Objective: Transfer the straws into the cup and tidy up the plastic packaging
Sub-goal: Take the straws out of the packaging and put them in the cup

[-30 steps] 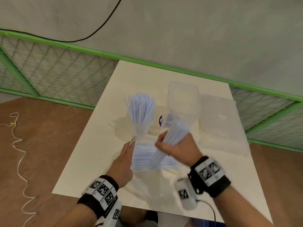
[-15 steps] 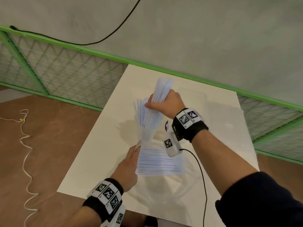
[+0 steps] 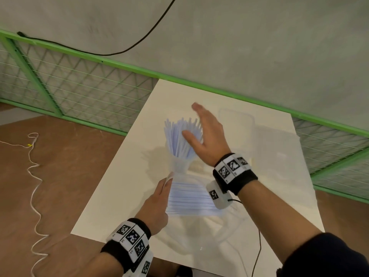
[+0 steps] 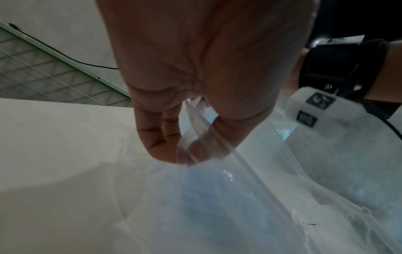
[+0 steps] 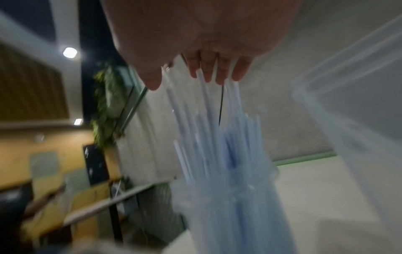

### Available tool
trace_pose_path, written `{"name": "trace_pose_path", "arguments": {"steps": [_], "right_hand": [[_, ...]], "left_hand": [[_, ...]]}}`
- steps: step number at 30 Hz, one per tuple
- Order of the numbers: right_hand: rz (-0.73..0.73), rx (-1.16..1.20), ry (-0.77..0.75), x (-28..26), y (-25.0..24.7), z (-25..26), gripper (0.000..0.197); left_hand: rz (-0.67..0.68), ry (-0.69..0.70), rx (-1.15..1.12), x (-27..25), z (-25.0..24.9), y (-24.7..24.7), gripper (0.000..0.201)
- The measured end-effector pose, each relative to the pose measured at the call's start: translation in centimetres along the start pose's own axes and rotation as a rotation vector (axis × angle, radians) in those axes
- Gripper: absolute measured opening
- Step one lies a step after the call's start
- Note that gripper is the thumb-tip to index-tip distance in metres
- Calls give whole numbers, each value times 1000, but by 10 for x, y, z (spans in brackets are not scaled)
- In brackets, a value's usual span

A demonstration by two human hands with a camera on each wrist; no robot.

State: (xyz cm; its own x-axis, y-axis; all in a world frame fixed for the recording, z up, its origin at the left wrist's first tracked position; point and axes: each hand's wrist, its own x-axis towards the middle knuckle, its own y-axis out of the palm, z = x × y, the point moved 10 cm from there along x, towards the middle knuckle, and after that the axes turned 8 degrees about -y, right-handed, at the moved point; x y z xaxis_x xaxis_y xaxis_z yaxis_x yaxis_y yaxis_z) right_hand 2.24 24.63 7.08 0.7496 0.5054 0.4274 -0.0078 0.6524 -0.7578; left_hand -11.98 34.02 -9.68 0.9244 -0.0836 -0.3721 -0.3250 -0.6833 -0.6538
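A: What is the right hand (image 3: 207, 136) doing?

B: Its fingers (image 5: 239, 72) are spread straight and hold nothing. It hovers at the tops of the pale blue straws (image 3: 182, 139) standing fanned in the clear cup (image 3: 179, 165); whether the fingertips touch them I cannot tell.

A: And the left hand (image 3: 155, 206)?

B: Thumb and fingers pinch the edge of the clear plastic bag (image 4: 217, 142), mouth lifted. More straws (image 3: 191, 198) lie flat inside it, just right of that pinch, on the white table (image 3: 111, 196).

A: Anything past the cup?

B: A clear plastic container (image 5: 348, 120), just beyond the open hand.
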Motion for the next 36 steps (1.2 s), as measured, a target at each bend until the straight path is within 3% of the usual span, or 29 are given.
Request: {"name": "trace_pose_path", "arguments": {"steps": [3,8,12,16,20,24,29,33,36], "right_hand": [[222,-151,-98,-15,34,6,72],[103,-198,-84,-16,27,-2,69],[113,-313,-134,-17,38,-3,57],[-6,-208,-120,-7,24,-8,46],[-20,-143,-119,-4,22,-9,42],[-206,-13,-83,2,-3,-10,23],[-207,12,-61,5,-9,-8,16],[74,-137,-15,7,18,-9,25],[-48,-222,-109,3,5,6,35]], "left_hand": [[-6,13,-2,-1,-1,0,100],[-24,23,-11,-2,-3,-2,101],[-26,31,-16,-3,-4,-3,101],[-30,40,-21,-3,-2,-5,102],[-24,34,-23,-4,0,-4,102],[-26,36,-23,-3,2,-6,102],[-33,36,-9,-4,0,-7,100],[-20,26,-13,-4,1,-6,101],[-19,12,-11,-3,0,-7,100]]}}
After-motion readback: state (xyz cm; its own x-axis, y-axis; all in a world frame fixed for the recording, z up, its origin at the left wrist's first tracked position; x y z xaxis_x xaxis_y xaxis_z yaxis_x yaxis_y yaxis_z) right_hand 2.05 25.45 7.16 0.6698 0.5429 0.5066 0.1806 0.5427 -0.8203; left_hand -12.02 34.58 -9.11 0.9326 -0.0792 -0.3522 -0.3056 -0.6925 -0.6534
